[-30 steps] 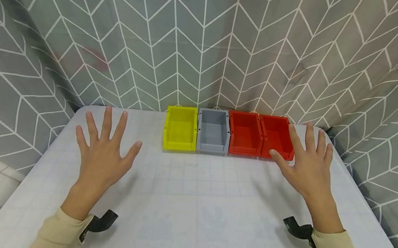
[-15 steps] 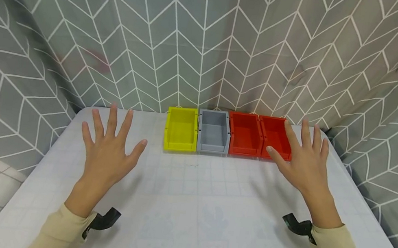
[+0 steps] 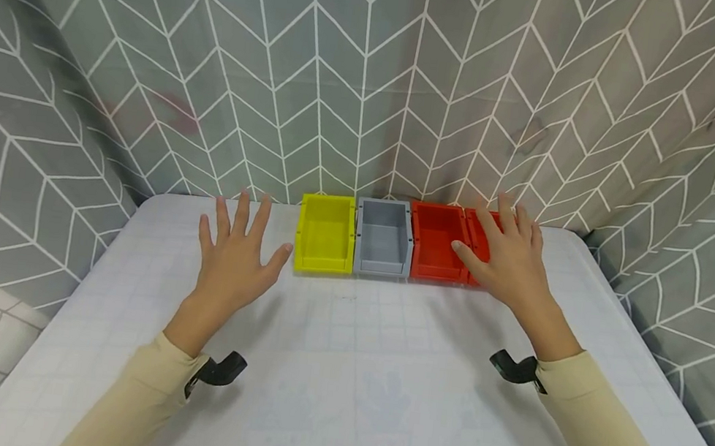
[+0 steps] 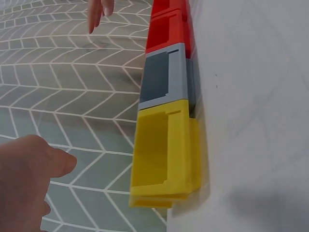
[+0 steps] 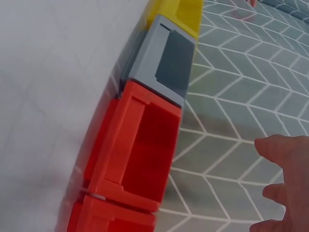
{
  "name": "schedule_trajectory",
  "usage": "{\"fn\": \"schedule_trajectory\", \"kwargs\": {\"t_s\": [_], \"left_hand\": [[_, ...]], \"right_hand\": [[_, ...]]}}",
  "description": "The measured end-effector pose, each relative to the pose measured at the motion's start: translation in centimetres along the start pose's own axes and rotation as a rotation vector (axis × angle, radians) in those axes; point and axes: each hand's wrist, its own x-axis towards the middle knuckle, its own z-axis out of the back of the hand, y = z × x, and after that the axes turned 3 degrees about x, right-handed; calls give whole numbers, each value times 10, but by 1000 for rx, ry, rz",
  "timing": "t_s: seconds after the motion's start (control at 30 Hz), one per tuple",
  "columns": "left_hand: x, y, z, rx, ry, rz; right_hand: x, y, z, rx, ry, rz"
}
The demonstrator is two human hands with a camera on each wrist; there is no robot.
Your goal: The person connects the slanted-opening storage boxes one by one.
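My left hand (image 3: 233,268) is held over the table with its fingers spread, just left of a yellow bin (image 3: 326,234). It holds nothing. A grey bin (image 3: 384,237) stands beside the yellow one, followed by a red bin (image 3: 437,243) and a second red bin (image 5: 116,220) at the right end. My right hand (image 3: 512,263), fingers spread and holding nothing, overlaps the rightmost red bin in the head view and covers much of it. In the left wrist view, the yellow bin (image 4: 159,154) shows nothing inside.
The bins stand in a row at the back edge of a white-covered table (image 3: 339,383). A grey curtain (image 3: 361,76) with white chevron lines hangs behind and at the sides. Each wrist wears a black camera mount (image 3: 218,370).
Both hands have moved inward toward the bins: the left to the right, the right to the left and slightly farther away. The bins have stayed in place.
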Motion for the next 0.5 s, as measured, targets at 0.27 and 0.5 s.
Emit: {"fn": "schedule_trajectory", "kwargs": {"t_s": [0.27,0.5], "left_hand": [[17,-3,-20,-73,84,9],[29,-6,-38,-141,171,61]], "right_hand": [[29,7,-23,34,73,108],[55,20,-39,72,130,158]]}}
